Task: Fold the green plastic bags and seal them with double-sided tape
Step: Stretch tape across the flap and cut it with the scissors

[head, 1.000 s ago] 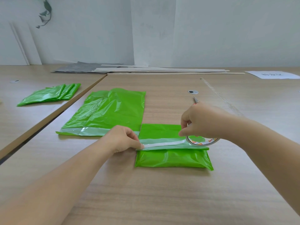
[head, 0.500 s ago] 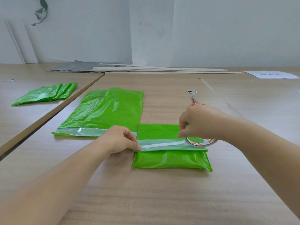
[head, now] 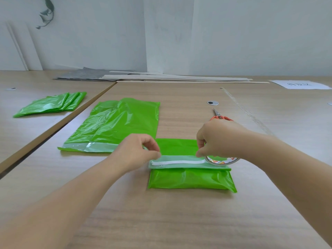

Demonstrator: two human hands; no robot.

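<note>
- Head view: a folded green bag (head: 190, 178) lies mid-table (head: 179, 221), with a white tape strip (head: 177, 162) along its pale flap.
- The left hand (head: 138, 151), fingers curled, touches the flap's left end; whether it pinches is unclear.
- The right hand (head: 219, 139) grips the tape roll (head: 221, 160) at the strip's right end.
- An unfolded green bag (head: 116, 126) lies just beside, and scissors (head: 220, 116) lie behind the right hand.

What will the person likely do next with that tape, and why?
Probably draw the tape roll a little more rightward along the flap. The white strip stops short of the right edge of the folded bag, the left hand pins its start, and the right hand holds the roll.
</note>
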